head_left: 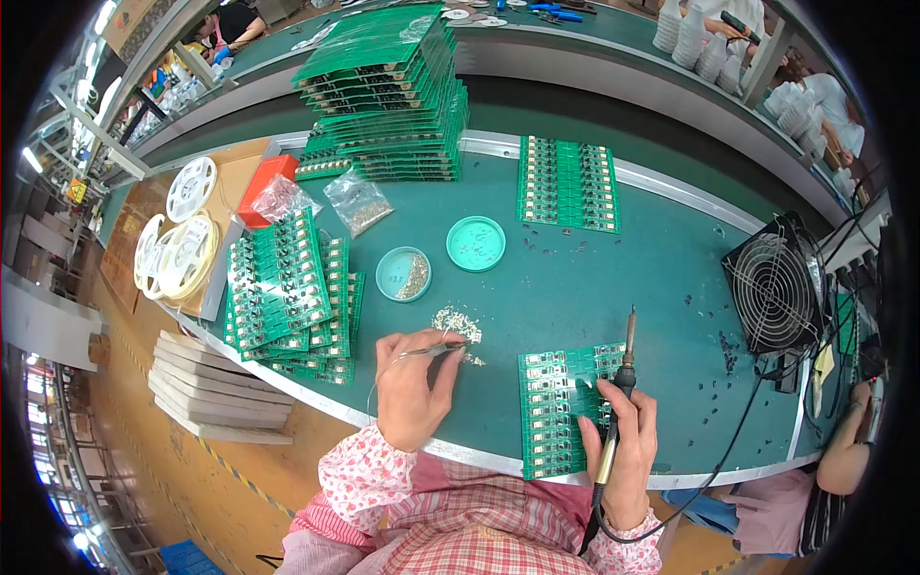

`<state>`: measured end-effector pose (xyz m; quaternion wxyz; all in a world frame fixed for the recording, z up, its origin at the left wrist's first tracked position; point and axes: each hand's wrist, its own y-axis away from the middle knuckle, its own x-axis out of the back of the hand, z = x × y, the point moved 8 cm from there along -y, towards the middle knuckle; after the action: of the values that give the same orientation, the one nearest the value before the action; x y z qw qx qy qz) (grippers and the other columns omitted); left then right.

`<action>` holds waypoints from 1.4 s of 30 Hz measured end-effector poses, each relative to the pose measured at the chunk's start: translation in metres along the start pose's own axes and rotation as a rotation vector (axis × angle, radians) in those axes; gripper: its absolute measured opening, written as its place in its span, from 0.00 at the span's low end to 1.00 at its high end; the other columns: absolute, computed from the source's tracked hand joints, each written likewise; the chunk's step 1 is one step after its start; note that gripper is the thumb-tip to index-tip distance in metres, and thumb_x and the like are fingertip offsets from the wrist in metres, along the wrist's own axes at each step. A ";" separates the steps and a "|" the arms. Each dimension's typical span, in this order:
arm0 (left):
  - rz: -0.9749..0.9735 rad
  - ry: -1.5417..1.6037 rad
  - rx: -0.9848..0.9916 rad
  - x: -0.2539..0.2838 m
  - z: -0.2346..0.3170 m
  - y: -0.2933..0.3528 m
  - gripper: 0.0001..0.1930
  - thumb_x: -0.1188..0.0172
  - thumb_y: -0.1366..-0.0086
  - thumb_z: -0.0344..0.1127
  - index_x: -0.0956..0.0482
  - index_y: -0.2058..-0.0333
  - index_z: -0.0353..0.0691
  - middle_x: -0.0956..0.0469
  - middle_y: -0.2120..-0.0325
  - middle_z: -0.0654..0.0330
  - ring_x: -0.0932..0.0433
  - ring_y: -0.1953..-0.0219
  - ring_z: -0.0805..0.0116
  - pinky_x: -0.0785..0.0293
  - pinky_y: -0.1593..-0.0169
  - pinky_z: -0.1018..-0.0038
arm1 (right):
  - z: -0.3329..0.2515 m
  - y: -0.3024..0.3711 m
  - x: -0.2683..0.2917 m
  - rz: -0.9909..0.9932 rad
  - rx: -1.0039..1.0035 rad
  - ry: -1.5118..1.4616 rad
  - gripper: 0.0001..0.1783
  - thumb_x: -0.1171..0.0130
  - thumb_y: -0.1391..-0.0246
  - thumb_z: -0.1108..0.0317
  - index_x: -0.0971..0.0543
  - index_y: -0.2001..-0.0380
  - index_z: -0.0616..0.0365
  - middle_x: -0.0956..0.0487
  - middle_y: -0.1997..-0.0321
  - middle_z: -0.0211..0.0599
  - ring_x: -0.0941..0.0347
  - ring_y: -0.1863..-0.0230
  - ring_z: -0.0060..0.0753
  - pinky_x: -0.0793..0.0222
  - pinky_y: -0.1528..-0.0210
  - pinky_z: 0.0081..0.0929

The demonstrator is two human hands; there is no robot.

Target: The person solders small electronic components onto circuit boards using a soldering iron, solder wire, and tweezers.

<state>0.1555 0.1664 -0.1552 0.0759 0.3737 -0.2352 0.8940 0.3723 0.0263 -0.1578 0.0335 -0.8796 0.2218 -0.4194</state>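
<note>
My left hand (414, 388) pinches silver tweezers (419, 353), their tips at a small heap of tiny pale components (458, 324) on the green mat. A thin wire also runs by that hand; whether the fingers grip it I cannot tell. In my right hand (628, 441) is a soldering iron (625, 377), its tip pointing up and away from me. Beneath the iron and fingers lies a green circuit board panel (553, 417) with rows of parts, near the table's front edge. Two round teal dishes, one with pale components (403, 275), one with dark bits (475, 243), stand beyond the heap.
Board stacks stand at left (278, 287) and far back (383, 125); another panel (569, 184) lies at the back. A black fan (770, 287) is at right, the iron's cord (733, 441) nearby. Plastic bags, a red box (266, 190) and reels (187, 251) sit left. Other people work around.
</note>
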 end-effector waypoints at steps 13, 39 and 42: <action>0.021 0.007 -0.002 0.000 0.001 -0.001 0.01 0.35 0.41 0.25 0.18 0.70 0.35 0.14 0.65 0.61 0.19 0.57 0.58 0.35 0.47 0.61 | 0.001 0.000 0.000 0.007 0.007 0.001 0.29 0.27 0.54 0.72 0.21 0.45 0.52 0.29 0.53 0.49 0.27 0.53 0.52 0.29 0.52 0.41; 0.062 -0.007 -0.183 0.012 0.011 -0.049 0.06 0.36 0.37 0.25 0.19 0.61 0.36 0.17 0.63 0.56 0.19 0.61 0.57 0.28 0.55 0.67 | 0.003 0.006 0.013 0.110 0.036 -0.046 0.25 0.29 0.53 0.75 0.20 0.48 0.56 0.27 0.56 0.49 0.26 0.58 0.50 0.28 0.56 0.38; -0.011 0.093 -0.021 0.013 0.004 -0.019 0.05 0.36 0.37 0.26 0.17 0.62 0.38 0.16 0.62 0.56 0.19 0.61 0.54 0.27 0.55 0.66 | -0.002 0.007 0.017 0.150 0.045 -0.053 0.23 0.30 0.53 0.77 0.20 0.50 0.58 0.26 0.57 0.49 0.26 0.58 0.48 0.28 0.56 0.36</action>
<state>0.1544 0.1808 -0.1368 0.0955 0.3321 -0.2388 0.9075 0.3780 0.0135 -0.1454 0.0906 -0.8704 0.2764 -0.3971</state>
